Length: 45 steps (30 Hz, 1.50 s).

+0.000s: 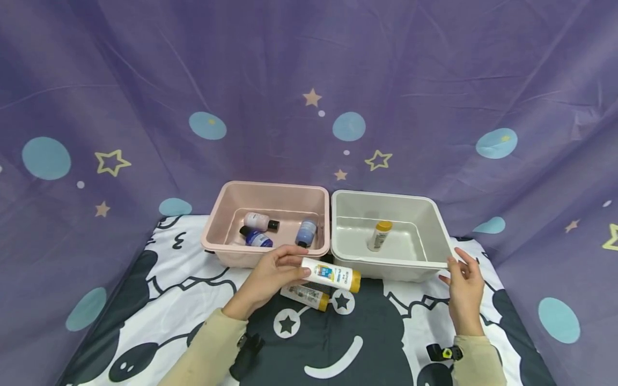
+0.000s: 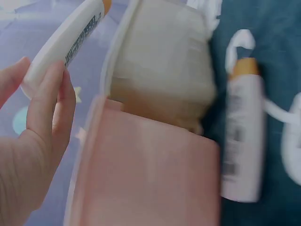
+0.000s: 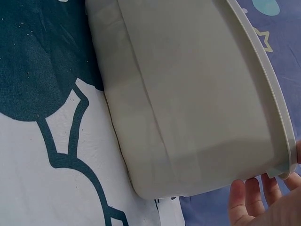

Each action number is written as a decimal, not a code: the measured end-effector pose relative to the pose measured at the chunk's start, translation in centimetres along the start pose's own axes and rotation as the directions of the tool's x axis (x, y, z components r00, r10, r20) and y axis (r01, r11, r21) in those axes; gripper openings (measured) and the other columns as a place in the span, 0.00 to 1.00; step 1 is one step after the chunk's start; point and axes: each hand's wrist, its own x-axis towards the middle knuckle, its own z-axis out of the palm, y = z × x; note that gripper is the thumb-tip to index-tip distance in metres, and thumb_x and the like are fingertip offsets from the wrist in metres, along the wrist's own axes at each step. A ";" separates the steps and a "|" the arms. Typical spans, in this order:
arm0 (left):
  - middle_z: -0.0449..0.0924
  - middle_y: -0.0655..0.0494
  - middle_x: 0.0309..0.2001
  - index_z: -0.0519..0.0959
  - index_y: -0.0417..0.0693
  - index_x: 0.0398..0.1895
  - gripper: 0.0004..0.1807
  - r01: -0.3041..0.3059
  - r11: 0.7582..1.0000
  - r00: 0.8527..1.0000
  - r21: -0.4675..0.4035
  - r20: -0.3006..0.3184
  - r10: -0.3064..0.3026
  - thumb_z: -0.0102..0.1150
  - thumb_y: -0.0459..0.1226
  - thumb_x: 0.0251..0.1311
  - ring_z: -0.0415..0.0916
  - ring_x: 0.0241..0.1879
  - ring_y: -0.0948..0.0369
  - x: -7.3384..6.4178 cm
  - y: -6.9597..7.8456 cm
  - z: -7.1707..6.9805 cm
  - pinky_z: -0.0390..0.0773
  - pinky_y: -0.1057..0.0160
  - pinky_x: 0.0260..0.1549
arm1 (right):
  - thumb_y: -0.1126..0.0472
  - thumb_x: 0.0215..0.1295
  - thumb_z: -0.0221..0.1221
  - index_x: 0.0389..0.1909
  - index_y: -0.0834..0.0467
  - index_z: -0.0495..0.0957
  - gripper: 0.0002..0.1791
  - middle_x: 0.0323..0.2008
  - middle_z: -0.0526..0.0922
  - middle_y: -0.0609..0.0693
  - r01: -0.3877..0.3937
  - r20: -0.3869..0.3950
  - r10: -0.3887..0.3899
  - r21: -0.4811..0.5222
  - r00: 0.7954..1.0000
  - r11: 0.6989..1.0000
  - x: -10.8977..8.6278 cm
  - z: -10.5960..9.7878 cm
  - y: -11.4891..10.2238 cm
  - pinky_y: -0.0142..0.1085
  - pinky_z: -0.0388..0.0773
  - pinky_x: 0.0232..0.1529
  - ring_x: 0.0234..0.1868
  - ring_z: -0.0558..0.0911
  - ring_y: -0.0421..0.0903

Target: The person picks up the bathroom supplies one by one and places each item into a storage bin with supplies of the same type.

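My left hand (image 1: 264,279) pinches a white tube-shaped bottle with a yellow cap (image 1: 331,273) by its base, the cap pointing right. In the left wrist view the fingers (image 2: 42,101) grip the bottle's lower end. A second white bottle with a yellow cap (image 1: 304,296) lies on the cloth just below the held one. At the right front corner of the white bin (image 1: 391,271), my right hand (image 1: 467,295) holds the rim. The right wrist view has several fingertips (image 3: 254,195) under that rim. Inside the white bin is a small yellow-capped bottle (image 1: 380,236).
Left of the white bin and close against it stands a pink bin (image 1: 265,187). It holds a pale pink bottle (image 1: 260,221), a dark blue bottle (image 1: 257,237) and a light blue bottle (image 1: 306,232). A purple patterned curtain (image 1: 270,69) hangs behind both bins.
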 end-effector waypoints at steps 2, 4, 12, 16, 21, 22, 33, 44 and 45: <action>0.79 0.39 0.49 0.72 0.30 0.61 0.28 -0.018 1.000 1.000 -0.021 0.006 0.018 0.69 0.27 0.58 0.83 0.44 0.52 1.3 1.0 0.5 0.83 0.51 0.43 | 0.58 0.73 0.59 0.66 0.58 0.74 0.23 0.40 0.76 0.51 0.004 -0.005 -0.004 0.010 1.000 1.000 0.0 -0.1 0.0 0.27 0.80 0.32 0.43 0.78 0.40; 0.79 0.40 0.49 0.72 0.30 0.60 0.27 -0.030 0.998 1.000 -0.048 0.003 0.031 0.68 0.26 0.58 0.82 0.44 0.53 2.7 1.8 1.0 0.83 0.51 0.43 | 0.58 0.73 0.59 0.65 0.58 0.74 0.22 0.41 0.76 0.52 0.006 -0.008 -0.006 0.011 1.000 1.000 0.1 -0.2 0.1 0.27 0.81 0.33 0.43 0.79 0.40; 0.77 0.39 0.49 0.73 0.32 0.61 0.26 -0.045 0.996 0.999 -0.071 -0.017 0.044 0.67 0.26 0.60 0.83 0.43 0.52 8.0 4.4 3.0 0.81 0.50 0.46 | 0.57 0.73 0.59 0.66 0.58 0.73 0.24 0.41 0.76 0.52 0.010 -0.010 -0.011 -0.011 1.000 1.000 0.0 -0.5 0.1 0.26 0.80 0.33 0.43 0.78 0.40; 0.76 0.41 0.46 0.74 0.36 0.60 0.23 -0.033 0.995 0.999 -0.092 0.016 0.034 0.66 0.27 0.62 0.82 0.43 0.52 11.0 5.2 4.3 0.81 0.52 0.47 | 0.57 0.73 0.60 0.66 0.59 0.73 0.24 0.41 0.76 0.52 0.021 -0.015 -0.021 -0.013 1.000 1.000 0.1 -0.8 0.2 0.26 0.80 0.33 0.43 0.79 0.40; 0.80 0.42 0.46 0.75 0.38 0.59 0.23 -0.013 0.995 1.000 -0.100 0.024 0.015 0.68 0.28 0.61 0.83 0.43 0.52 15.1 5.7 5.8 0.81 0.53 0.49 | 0.59 0.72 0.60 0.65 0.60 0.74 0.23 0.39 0.76 0.51 0.021 -0.026 -0.021 -0.016 0.999 1.000 0.2 -0.8 0.4 0.27 0.81 0.32 0.41 0.79 0.40; 0.81 0.42 0.47 0.75 0.37 0.60 0.24 -0.008 0.996 1.000 -0.091 0.018 0.010 0.68 0.28 0.61 0.84 0.43 0.52 15.9 5.8 6.1 0.81 0.52 0.49 | 0.59 0.72 0.60 0.65 0.60 0.74 0.23 0.39 0.76 0.51 0.018 -0.025 -0.019 -0.019 1.000 1.000 0.2 -0.7 0.5 0.27 0.81 0.33 0.41 0.79 0.39; 0.82 0.41 0.48 0.72 0.29 0.62 0.28 0.008 0.998 0.999 -0.062 -0.035 -0.010 0.69 0.26 0.58 0.83 0.40 0.52 23.1 4.7 9.1 0.84 0.59 0.41 | 0.58 0.73 0.58 0.66 0.58 0.73 0.23 0.42 0.76 0.52 0.027 -0.004 -0.027 -0.045 1.000 0.999 0.3 -0.2 0.2 0.28 0.81 0.34 0.43 0.80 0.40; 0.83 0.40 0.44 0.78 0.32 0.49 0.18 0.116 0.993 0.982 -0.001 -0.149 -0.115 0.69 0.23 0.55 0.83 0.42 0.47 25.2 2.3 10.5 0.83 0.52 0.45 | 0.58 0.74 0.59 0.66 0.60 0.72 0.23 0.41 0.76 0.51 0.040 0.014 -0.039 -0.046 0.999 0.998 0.5 -0.1 0.4 0.29 0.81 0.34 0.43 0.79 0.40; 0.82 0.39 0.43 0.79 0.32 0.49 0.18 0.127 0.992 0.979 0.005 -0.158 -0.125 0.69 0.22 0.55 0.83 0.42 0.48 25.2 2.1 10.5 0.83 0.52 0.45 | 0.58 0.74 0.58 0.66 0.60 0.72 0.23 0.41 0.76 0.52 0.039 0.013 -0.038 -0.048 0.999 0.998 0.4 -0.1 0.4 0.29 0.81 0.34 0.44 0.79 0.41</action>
